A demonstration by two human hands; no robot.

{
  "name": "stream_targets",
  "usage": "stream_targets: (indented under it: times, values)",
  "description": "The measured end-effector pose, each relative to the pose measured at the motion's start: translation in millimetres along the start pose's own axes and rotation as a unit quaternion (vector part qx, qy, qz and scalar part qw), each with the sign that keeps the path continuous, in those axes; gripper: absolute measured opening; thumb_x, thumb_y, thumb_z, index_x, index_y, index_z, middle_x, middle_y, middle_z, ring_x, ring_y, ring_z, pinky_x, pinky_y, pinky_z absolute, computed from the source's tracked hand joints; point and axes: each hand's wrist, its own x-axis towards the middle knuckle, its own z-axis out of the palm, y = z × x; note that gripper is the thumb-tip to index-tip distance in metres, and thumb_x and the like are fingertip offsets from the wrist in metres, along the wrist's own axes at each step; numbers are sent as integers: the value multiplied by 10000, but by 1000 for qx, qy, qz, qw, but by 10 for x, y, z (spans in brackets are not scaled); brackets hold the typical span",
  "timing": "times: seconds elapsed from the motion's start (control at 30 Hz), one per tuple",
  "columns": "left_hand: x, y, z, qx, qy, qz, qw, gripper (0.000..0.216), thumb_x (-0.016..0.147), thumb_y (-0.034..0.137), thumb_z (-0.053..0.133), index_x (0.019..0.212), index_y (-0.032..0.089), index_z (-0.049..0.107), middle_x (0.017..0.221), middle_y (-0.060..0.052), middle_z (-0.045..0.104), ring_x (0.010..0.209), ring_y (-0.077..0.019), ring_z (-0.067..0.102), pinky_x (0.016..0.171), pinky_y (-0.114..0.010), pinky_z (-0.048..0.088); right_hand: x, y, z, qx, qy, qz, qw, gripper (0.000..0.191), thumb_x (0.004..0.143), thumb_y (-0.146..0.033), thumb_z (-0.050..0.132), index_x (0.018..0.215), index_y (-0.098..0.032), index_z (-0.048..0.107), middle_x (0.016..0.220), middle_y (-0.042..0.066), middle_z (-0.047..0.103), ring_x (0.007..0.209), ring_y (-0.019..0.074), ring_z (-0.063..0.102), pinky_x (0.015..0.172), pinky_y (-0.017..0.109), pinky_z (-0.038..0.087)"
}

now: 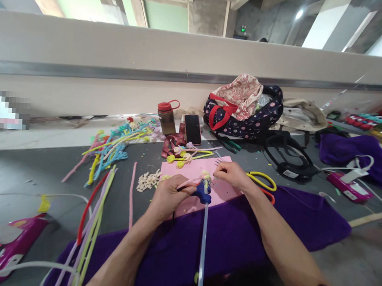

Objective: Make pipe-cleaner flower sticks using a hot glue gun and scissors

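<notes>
My left hand (171, 195) is closed round a pink fuzzy stem (188, 182), which points toward a small pale yellow-and-pink flower (205, 176). A blue glue gun (204, 193) with a long clear glue stick (203, 243) lies just under the flower, beside my left fingers. To the right of the flower, my right hand (232, 175) is closed in a pinch; whatever its fingertips hold is too small to make out. Both hands are over a pink sheet (187, 209). Left of it lies a heap of short cream pieces (148, 181).
Finished-looking fuzzy flowers (193, 155) lie behind the sheet. Coloured stems (97, 223) and a bunch of fuzzy sprigs (113, 149) are at left. A phone (192, 129), bottle (166, 119) and dark bag (244, 116) stand behind. Purple cloth (237, 236) covers the front edge.
</notes>
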Motion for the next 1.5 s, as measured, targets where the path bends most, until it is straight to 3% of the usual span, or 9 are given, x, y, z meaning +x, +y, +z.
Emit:
stream_targets:
  times: [0.1, 0.23, 0.33, 0.43, 0.6, 0.83, 1.0, 1.3, 1.5]
  values:
    - [-3, 23, -6, -10, -6, 11, 1000, 136, 746, 278, 596, 758, 215, 716, 768, -15, 688, 724, -151, 624, 664, -241, 452, -8, -24, 0, 17, -13, -16, 1000, 52, 652, -161, 593, 605, -162, 571, 610, -36, 552, 589, 104, 484, 551, 191, 345]
    - [-2, 38, -9, -16, -2, 13, 1000, 123, 740, 263, 604, 746, 211, 714, 774, -19, 689, 731, -155, 629, 678, -248, 459, -15, -17, -17, 32, -24, 5, 999, 76, 650, -111, 558, 681, -169, 597, 620, -36, 580, 569, 101, 525, 550, 191, 376]
    - [0, 28, -6, -19, 4, 15, 1000, 118, 740, 257, 606, 749, 212, 714, 793, -22, 691, 753, -162, 630, 694, -259, 465, -22, 15, -10, 48, -60, 46, 996, 113, 727, -166, 509, 740, -165, 621, 533, -36, 590, 452, 100, 530, 473, 190, 384]
    - [-1, 10, 1, -23, 16, 11, 1000, 115, 739, 254, 608, 749, 211, 714, 801, -27, 691, 751, -165, 627, 683, -262, 470, -28, 17, 29, 72, -112, 81, 988, 253, 807, -270, 456, 648, -146, 609, 465, -15, 589, 370, 93, 512, 405, 184, 380]
    - [-8, -15, 3, -15, 19, 28, 999, 121, 746, 254, 611, 781, 209, 717, 797, -28, 683, 746, -161, 621, 673, -255, 463, -19, -15, 88, 101, -143, 90, 981, 286, 770, -335, 544, 554, -149, 560, 473, -27, 571, 374, 64, 479, 380, 158, 345]
    - [5, -24, -35, -10, 4, 38, 999, 115, 750, 251, 610, 763, 226, 721, 787, -20, 679, 744, -152, 616, 681, -246, 461, -8, -16, 94, 128, -123, 104, 979, 317, 728, -395, 562, 519, -170, 484, 402, -79, 426, 347, 51, 332, 358, 172, 225]
    - [12, -21, -48, 6, 2, 23, 1000, 123, 758, 248, 598, 749, 225, 718, 777, -17, 676, 730, -151, 611, 684, -251, 456, -21, -57, 155, 123, -76, 103, 984, 328, 715, -392, 550, 492, -179, 439, 398, -86, 362, 364, 53, 274, 378, 187, 210]
    - [-11, -31, -40, 29, -8, 40, 999, 151, 770, 286, 583, 766, 207, 711, 751, -27, 663, 710, -149, 601, 652, -245, 443, -51, -111, 218, 42, 0, 83, 996, 183, 639, -248, 547, 484, -166, 497, 430, -69, 396, 411, 65, 324, 398, 191, 207]
    - [-13, 4, -39, 13, -20, 31, 999, 151, 760, 272, 584, 730, 200, 714, 724, -22, 664, 680, -139, 590, 634, -239, 431, -85, -226, 234, 20, 24, 64, 997, 224, 631, -238, 573, 451, -162, 463, 436, -62, 384, 434, 63, 309, 404, 197, 176]
